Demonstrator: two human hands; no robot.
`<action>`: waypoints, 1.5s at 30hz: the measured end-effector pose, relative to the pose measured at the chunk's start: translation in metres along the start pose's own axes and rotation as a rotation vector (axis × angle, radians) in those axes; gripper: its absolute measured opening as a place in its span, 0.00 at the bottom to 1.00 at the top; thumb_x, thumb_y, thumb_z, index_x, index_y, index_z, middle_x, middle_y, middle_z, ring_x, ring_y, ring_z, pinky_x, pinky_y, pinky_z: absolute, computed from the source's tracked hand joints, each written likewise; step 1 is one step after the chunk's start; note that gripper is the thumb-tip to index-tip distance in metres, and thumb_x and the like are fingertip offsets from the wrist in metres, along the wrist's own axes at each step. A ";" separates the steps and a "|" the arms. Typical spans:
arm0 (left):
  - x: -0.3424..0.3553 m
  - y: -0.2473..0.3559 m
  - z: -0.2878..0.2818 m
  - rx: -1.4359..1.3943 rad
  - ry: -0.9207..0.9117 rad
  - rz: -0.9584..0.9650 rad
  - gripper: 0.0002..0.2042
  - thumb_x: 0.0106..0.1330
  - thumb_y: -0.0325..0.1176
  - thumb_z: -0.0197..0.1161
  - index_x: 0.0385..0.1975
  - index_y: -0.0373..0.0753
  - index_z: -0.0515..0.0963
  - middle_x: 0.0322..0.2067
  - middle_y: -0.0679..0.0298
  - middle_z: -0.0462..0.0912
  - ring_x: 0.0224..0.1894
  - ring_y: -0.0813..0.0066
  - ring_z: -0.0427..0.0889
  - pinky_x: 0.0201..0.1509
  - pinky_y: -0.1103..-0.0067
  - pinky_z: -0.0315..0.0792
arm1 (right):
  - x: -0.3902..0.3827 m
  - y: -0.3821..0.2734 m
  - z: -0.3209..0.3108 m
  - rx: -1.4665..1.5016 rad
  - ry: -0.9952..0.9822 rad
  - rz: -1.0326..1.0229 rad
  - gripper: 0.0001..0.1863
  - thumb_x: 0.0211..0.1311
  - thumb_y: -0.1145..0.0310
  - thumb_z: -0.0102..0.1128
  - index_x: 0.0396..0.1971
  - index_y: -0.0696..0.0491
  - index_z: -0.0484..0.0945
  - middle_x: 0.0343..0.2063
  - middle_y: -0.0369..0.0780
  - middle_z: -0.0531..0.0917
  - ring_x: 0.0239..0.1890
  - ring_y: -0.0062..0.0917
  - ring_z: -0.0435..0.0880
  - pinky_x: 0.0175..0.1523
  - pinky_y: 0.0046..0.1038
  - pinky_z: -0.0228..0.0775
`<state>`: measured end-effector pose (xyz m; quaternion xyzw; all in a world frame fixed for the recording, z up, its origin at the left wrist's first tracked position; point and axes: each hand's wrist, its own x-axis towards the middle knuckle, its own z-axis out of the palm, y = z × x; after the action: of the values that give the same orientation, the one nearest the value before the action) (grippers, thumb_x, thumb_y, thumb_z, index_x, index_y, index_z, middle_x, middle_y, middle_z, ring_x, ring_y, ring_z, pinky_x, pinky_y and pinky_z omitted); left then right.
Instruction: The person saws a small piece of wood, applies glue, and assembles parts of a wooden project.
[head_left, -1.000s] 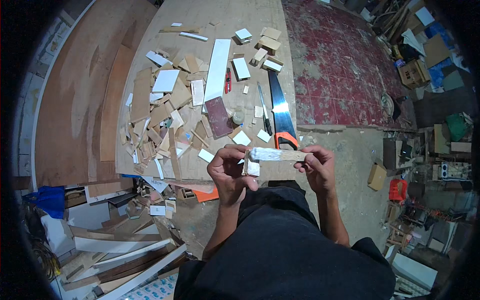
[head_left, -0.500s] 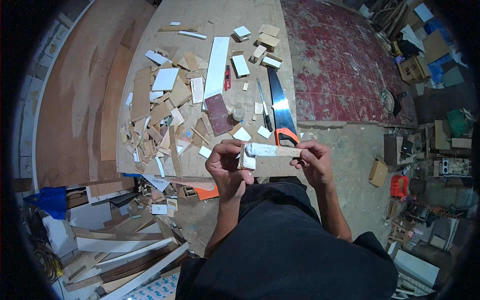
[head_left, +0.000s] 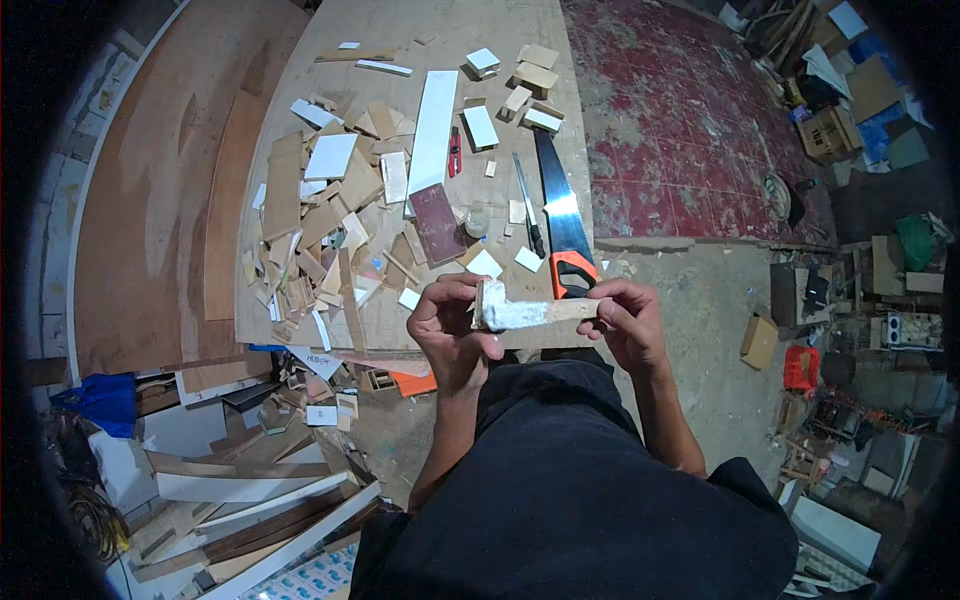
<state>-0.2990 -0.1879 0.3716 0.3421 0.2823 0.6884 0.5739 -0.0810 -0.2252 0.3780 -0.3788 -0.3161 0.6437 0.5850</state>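
My left hand (head_left: 447, 325) holds a small wooden block (head_left: 483, 300) by its edges, fingers behind and thumb in front. A flat wooden stick (head_left: 540, 313), its left half coated in thick white paste, is pinched between the thumb and fingers of my right hand (head_left: 630, 322). The stick's coated end lies against the lower part of the block, and white paste shows on the block's face. Both hands are raised above the near edge of the table. Just beyond them lie small white-faced pieces (head_left: 485, 265) and a small clear jar (head_left: 476, 223).
On the plywood table (head_left: 400, 20) lie an orange-handled handsaw (head_left: 564, 210), a narrow pointed saw (head_left: 527, 195), a red utility knife (head_left: 455, 155), a dark red sheet (head_left: 437, 225) and a long white board (head_left: 434, 125). Wood offcuts (head_left: 325, 215) pile up at left; more boards (head_left: 250, 485) lie on the floor.
The pasted end of the stick has moved down across the block, from near its top to its lower part. More white paste now covers the block's face.
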 end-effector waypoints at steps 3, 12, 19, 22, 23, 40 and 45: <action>0.001 -0.001 0.002 0.031 0.017 -0.003 0.33 0.32 0.47 0.84 0.37 0.36 0.75 0.41 0.59 0.80 0.43 0.73 0.81 0.48 0.77 0.76 | -0.002 0.003 -0.008 0.075 0.008 0.012 0.10 0.62 0.75 0.60 0.42 0.64 0.79 0.32 0.47 0.84 0.30 0.30 0.88 0.32 0.23 0.82; 0.001 0.000 0.002 -0.038 0.011 -0.007 0.31 0.34 0.41 0.85 0.38 0.35 0.75 0.42 0.60 0.80 0.44 0.75 0.80 0.50 0.77 0.75 | 0.000 0.006 -0.002 0.052 0.029 0.009 0.10 0.62 0.76 0.59 0.42 0.64 0.79 0.32 0.48 0.84 0.30 0.30 0.88 0.33 0.23 0.82; 0.001 -0.001 -0.001 -0.002 0.017 -0.009 0.30 0.34 0.38 0.86 0.37 0.34 0.76 0.42 0.59 0.80 0.45 0.74 0.81 0.50 0.76 0.75 | 0.005 0.000 0.000 0.110 0.069 -0.009 0.10 0.62 0.76 0.60 0.41 0.64 0.79 0.32 0.47 0.84 0.30 0.30 0.88 0.33 0.25 0.81; 0.002 -0.001 0.001 -0.020 0.009 0.011 0.30 0.33 0.37 0.86 0.37 0.34 0.76 0.42 0.59 0.81 0.45 0.74 0.81 0.51 0.76 0.75 | 0.008 0.003 0.001 0.047 0.022 0.000 0.10 0.62 0.76 0.60 0.42 0.64 0.79 0.31 0.47 0.84 0.31 0.31 0.88 0.33 0.25 0.81; 0.003 -0.001 0.000 -0.019 0.010 0.013 0.30 0.33 0.37 0.86 0.37 0.34 0.76 0.42 0.59 0.81 0.45 0.74 0.81 0.51 0.76 0.75 | 0.006 0.003 0.001 0.031 0.003 0.010 0.10 0.62 0.76 0.60 0.42 0.64 0.79 0.31 0.47 0.84 0.30 0.31 0.88 0.33 0.25 0.81; 0.009 0.004 -0.002 -0.044 0.034 -0.022 0.32 0.33 0.41 0.86 0.38 0.35 0.76 0.41 0.59 0.81 0.43 0.74 0.81 0.50 0.76 0.75 | 0.005 0.009 -0.007 0.072 0.004 -0.010 0.10 0.63 0.75 0.59 0.42 0.64 0.79 0.32 0.48 0.84 0.31 0.30 0.88 0.33 0.24 0.82; 0.010 -0.004 -0.009 -0.008 0.020 0.005 0.31 0.35 0.41 0.85 0.38 0.35 0.76 0.42 0.58 0.81 0.43 0.73 0.81 0.51 0.76 0.75 | 0.019 0.013 -0.002 0.051 0.088 -0.003 0.10 0.63 0.74 0.60 0.42 0.64 0.79 0.32 0.47 0.84 0.31 0.30 0.88 0.34 0.24 0.82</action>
<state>-0.3050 -0.1777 0.3643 0.3337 0.2841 0.6944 0.5707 -0.0867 -0.2082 0.3635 -0.3912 -0.2739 0.6335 0.6088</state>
